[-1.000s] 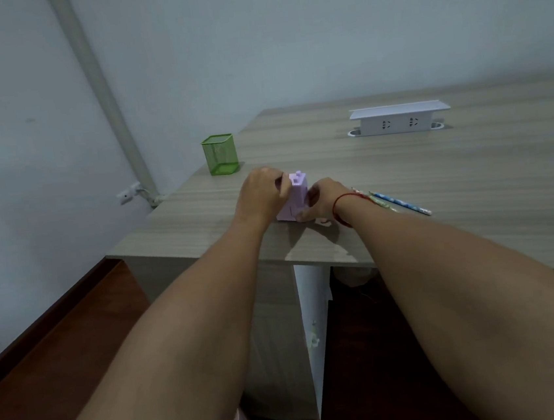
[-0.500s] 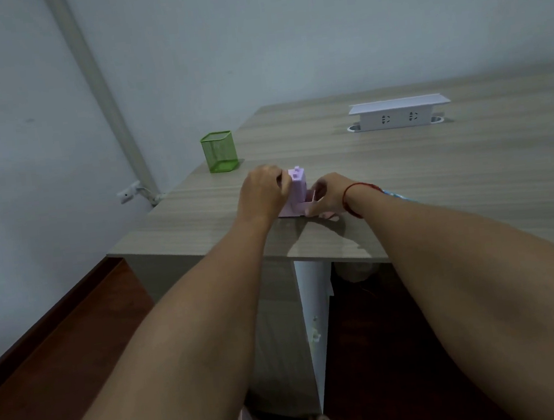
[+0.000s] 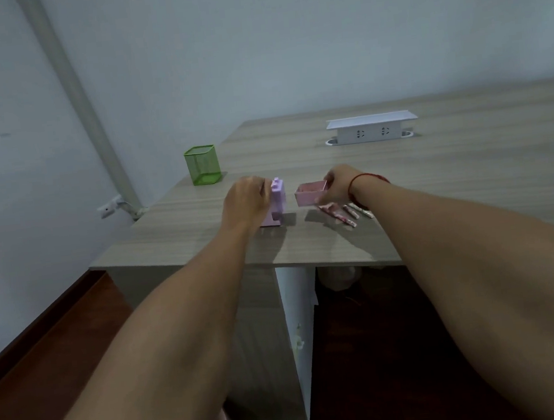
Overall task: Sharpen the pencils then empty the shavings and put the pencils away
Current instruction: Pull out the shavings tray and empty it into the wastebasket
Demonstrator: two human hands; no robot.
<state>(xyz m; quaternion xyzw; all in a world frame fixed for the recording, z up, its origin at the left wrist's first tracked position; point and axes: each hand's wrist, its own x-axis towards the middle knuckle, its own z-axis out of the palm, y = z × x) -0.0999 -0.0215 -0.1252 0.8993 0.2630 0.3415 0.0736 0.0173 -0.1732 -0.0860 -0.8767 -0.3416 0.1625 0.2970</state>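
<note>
Sharpener point(image 3: 276, 203): purple, upright on desk point(image 3: 469, 169) — left hand point(image 3: 245, 201) clasped around it.
Drawer point(image 3: 311, 193): pulled clear, pinched in right hand point(image 3: 339, 184) fingers.
Pencils point(image 3: 341, 215): flat on desk beneath right wrist — green holder point(image 3: 202, 164) well apart.

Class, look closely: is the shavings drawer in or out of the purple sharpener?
Out. The right hand holds the shavings drawer clear of the purple sharpener, which the left hand steadies on the desk.
</note>
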